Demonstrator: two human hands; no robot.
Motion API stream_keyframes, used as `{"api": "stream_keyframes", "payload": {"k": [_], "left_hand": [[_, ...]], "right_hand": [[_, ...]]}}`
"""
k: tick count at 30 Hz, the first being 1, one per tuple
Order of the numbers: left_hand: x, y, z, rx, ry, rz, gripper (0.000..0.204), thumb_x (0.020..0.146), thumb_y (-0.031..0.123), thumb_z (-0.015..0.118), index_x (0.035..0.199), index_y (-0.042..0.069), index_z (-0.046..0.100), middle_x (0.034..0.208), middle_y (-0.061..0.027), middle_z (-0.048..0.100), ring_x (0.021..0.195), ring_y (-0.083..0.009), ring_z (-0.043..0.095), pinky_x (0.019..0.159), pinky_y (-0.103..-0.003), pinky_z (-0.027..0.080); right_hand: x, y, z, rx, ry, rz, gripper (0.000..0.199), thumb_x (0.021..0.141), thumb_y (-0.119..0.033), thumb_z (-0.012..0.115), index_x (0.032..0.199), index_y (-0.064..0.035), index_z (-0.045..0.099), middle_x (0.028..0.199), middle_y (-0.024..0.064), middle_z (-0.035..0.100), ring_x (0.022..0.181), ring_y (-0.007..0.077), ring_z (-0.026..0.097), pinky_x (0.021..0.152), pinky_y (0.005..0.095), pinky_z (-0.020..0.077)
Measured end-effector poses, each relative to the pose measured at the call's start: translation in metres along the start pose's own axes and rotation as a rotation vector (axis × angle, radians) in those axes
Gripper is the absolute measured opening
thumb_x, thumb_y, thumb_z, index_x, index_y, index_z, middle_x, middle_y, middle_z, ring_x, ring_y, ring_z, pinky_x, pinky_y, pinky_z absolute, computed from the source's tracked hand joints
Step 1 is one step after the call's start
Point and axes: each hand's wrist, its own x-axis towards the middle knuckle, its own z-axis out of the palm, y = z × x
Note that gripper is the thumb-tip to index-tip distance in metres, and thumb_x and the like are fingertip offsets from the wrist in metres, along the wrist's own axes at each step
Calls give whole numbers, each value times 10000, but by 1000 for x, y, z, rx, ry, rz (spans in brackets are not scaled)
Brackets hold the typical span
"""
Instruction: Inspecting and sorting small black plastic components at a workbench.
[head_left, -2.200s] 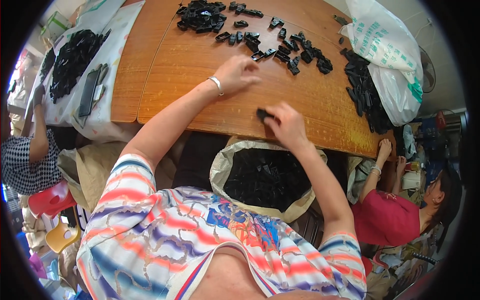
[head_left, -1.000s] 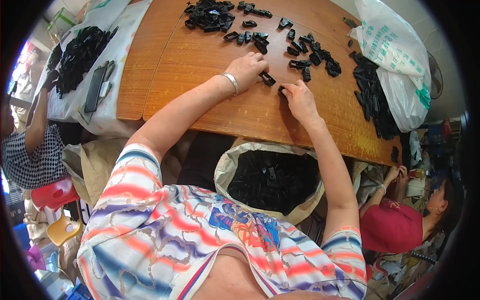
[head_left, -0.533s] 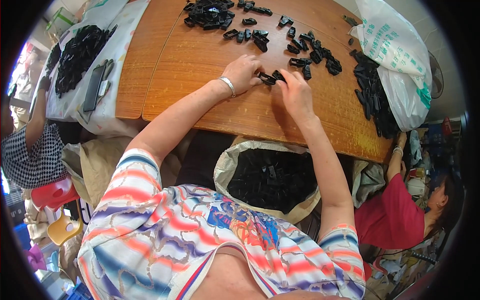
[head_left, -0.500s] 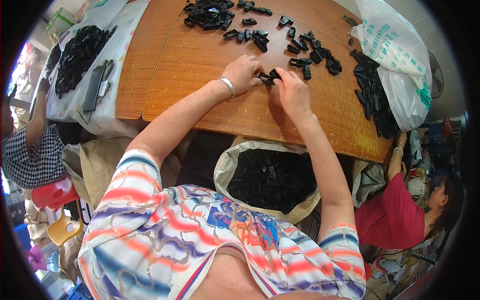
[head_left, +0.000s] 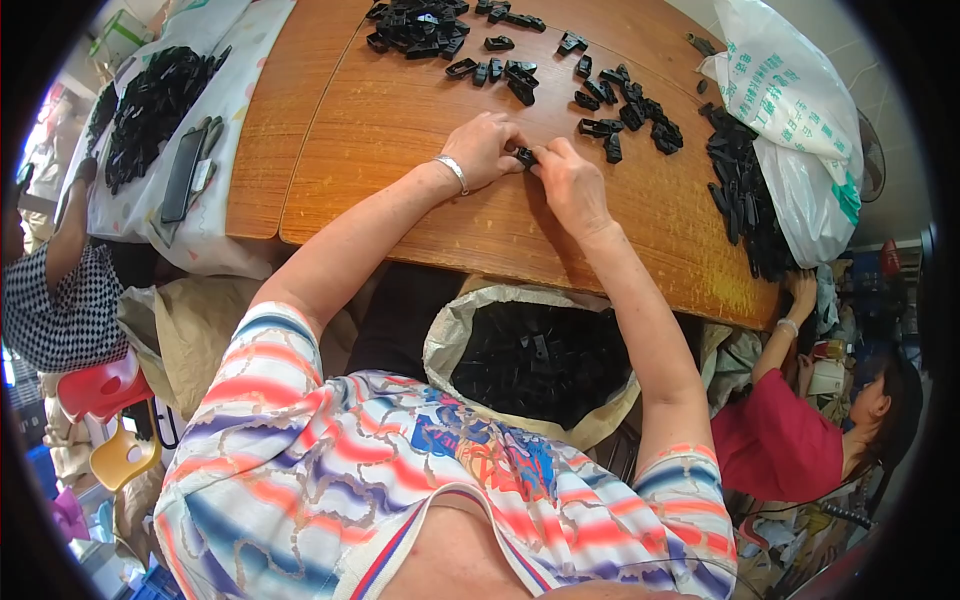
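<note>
Both my hands meet over the wooden table [head_left: 400, 215], pinching one small black plastic part [head_left: 525, 156] between them. My left hand [head_left: 482, 148], with a silver bracelet at its wrist, grips the part from the left side. From the right, my right hand [head_left: 570, 180] closes its fingertips on the same part; my fingers hide much of it. Beyond my hands lie loose black plastic parts [head_left: 520, 82], some with open frames. A dense pile of them [head_left: 415, 30] sits at the far edge, and another cluster [head_left: 640, 105] lies to the right.
A sack [head_left: 440, 345] full of black parts stands between my body and the table. Long black pieces [head_left: 735, 180] lie at the right edge beside a white plastic bag [head_left: 800, 130]. Co-workers sit at left and right. A phone [head_left: 183, 178] lies on the cloth-covered left table.
My hands have come closer together around the black part, with the right hand moving slightly left. The right co-worker's arm has shifted a little at the table's edge.
</note>
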Motion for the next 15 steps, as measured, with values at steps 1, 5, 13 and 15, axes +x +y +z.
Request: {"api": "stream_keyframes", "payload": {"k": [1,5,13,15], "left_hand": [[0,1,-2,-1,-14,-14,227,738,165,765,932,74,690,926,-77,635,939,-263,586,822,-366,493],[-2,2,-4,39,2,-10,224,736,160,757,931,71,693,942,-81,639,954,-269,589,831,-366,495],[15,-3,-26,-111,-236,-57,235,759,179,708,958,54,698,960,-127,666,936,-287,617,870,-369,498],[17,-23,-33,14,71,-19,203,785,173,684,947,52,695,929,-135,677,918,-289,623,864,-370,496]], "right_hand": [[-1,0,0,-2,3,-3,167,821,-88,656,984,-52,645,920,123,580,813,330,629,688,414,521],[-5,-1,-2,-56,2,-69,184,842,-72,615,1021,-37,639,916,115,568,873,300,620,714,399,524],[-34,-15,-18,-27,-115,146,227,800,-75,651,1027,-78,663,955,153,590,855,378,613,734,456,510],[-64,-32,-38,91,-113,151,261,776,-67,675,1037,-81,667,950,156,607,843,384,620,731,450,512]]}}
